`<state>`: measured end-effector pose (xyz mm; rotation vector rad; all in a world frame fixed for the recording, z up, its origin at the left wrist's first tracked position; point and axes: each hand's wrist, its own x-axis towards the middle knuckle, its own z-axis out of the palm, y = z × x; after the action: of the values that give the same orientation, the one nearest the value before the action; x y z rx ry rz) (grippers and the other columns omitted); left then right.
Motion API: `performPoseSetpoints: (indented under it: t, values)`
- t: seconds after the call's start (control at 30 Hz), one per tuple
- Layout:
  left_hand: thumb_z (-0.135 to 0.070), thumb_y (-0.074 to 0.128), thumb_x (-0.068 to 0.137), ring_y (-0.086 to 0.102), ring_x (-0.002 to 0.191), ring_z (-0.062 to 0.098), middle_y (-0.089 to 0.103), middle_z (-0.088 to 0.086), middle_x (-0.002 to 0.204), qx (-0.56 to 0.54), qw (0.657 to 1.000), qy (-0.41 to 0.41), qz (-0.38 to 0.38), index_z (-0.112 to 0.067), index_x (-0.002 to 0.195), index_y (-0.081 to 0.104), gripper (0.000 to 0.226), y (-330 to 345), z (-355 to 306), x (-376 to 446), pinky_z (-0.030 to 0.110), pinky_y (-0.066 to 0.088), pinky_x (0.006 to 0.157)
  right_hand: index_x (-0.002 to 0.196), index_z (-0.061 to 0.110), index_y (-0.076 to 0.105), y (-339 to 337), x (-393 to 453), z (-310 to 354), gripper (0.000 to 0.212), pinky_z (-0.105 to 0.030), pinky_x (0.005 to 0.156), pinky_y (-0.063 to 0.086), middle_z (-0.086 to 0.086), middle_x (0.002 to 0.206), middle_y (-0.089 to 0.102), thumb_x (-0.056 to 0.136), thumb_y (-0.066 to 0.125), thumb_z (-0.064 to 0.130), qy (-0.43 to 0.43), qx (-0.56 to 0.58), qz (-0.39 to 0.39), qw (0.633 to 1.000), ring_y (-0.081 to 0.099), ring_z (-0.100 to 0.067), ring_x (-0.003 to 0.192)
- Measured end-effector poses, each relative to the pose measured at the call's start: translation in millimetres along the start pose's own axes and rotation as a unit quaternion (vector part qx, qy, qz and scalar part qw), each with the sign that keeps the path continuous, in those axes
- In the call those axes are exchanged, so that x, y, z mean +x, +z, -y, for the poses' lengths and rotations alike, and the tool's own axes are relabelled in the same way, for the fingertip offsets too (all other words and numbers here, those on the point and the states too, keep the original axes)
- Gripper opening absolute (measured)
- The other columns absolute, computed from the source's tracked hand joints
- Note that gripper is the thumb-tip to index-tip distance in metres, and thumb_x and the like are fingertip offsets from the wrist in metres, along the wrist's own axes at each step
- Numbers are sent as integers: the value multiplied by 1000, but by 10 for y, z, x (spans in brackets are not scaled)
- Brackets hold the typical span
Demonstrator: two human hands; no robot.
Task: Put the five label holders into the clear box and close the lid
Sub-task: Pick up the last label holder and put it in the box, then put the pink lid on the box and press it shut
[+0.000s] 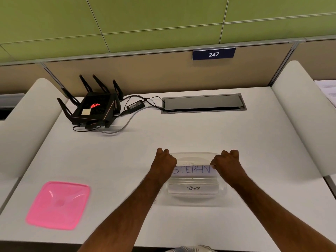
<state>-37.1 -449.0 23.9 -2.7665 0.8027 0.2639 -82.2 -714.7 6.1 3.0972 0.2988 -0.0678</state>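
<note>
Close to me, on the white desk (181,135), sits the clear box (196,195). Inside it, near the front, lies a label holder that says PANDA (194,188). More holders look stacked in there, but I cannot count them.

A bit farther, over the box, I hold the STEPHN label holder (193,169) by its two ends. My left hand (164,163) is curled tight on the left end. My right hand (227,163) is curled tight on the right end, with my fingertips pinching the edge. Another holder (188,163) shows just behind it, with its writing upside down.

I think these holders are light, thin and stiff. They look smooth, so they could slip. Holding both short ends feels like the best way, because then the holder stays flat as it goes down. I should not bend it.

Off to my left, well apart from the box, lies the pink lid (58,204). It looks bendy, so I will hold it by its edges and press it on.

Far back sit a black router (94,110) and its cables (127,122).
</note>
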Motion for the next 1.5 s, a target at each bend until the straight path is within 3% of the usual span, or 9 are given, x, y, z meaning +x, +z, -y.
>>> performPoseSetpoints:
  t: [0.1,0.23,0.33,0.43,0.53,0.7,1.0,1.17,1.5]
  values:
    - [-2,59,87,51,103,24,70,1,93,-2,1000,5,6,-17,91,68,18,-12,0,3,38,27,90,57,22,70,-2,3,5,27,-35,69,25,4,53,63,59,92,8,-5,2,-8,1000,57,-21,57]
    - [4,60,79,51,101,24,67,1,88,-17,1000,1,9,-18,83,64,23,2,-1,-9,39,27,90,81,27,79,-11,-24,27,26,-38,73,32,6,76,71,66,83,6,3,17,-13,1000,62,-22,74]
    - [-8,65,86,51,100,23,65,-2,90,-40,999,12,-15,-19,88,66,10,27,38,-20,38,27,87,93,28,75,-50,-33,91,32,-40,75,37,8,86,68,68,79,8,16,65,-31,997,62,-21,81]
    - [-26,68,88,56,86,20,62,-7,81,-64,993,10,-100,-25,84,69,4,43,97,-84,36,30,80,99,25,71,-61,8,201,25,-39,75,38,8,90,64,76,79,17,6,134,-84,987,61,-20,84]
    - [-28,66,88,54,78,18,58,-10,77,-78,974,-34,-212,-28,85,68,3,124,197,-157,35,28,74,107,24,67,-67,120,367,24,-38,76,39,6,100,62,84,76,24,-6,170,-101,980,59,-21,91]
    - [-29,65,88,54,85,20,61,-8,93,-121,948,-143,-259,-28,107,67,19,282,539,-327,38,34,74,122,19,62,-90,372,740,35,-42,86,42,1,118,60,93,67,37,-16,183,-93,979,57,-24,104]
    - [-37,58,92,55,113,25,63,-5,123,-151,941,-276,-122,-26,129,63,39,667,1280,-974,44,35,96,134,18,57,-106,850,1564,48,-40,101,36,3,135,58,98,52,51,-93,176,-48,979,56,-21,119]
    - [-41,51,97,34,142,23,44,-6,152,-191,917,-347,-53,-27,148,46,53,911,1645,-1353,42,25,113,135,17,57,-72,1016,2137,51,-40,102,36,1,133,59,98,52,52,-128,169,-19,977,56,-24,119]
    - [-45,47,101,18,152,27,24,1,165,-241,866,-438,-18,-21,158,25,66,1357,2231,-2128,45,19,120,149,17,42,76,1169,3228,63,-39,107,31,0,145,49,100,42,56,-193,153,73,966,47,-24,130]
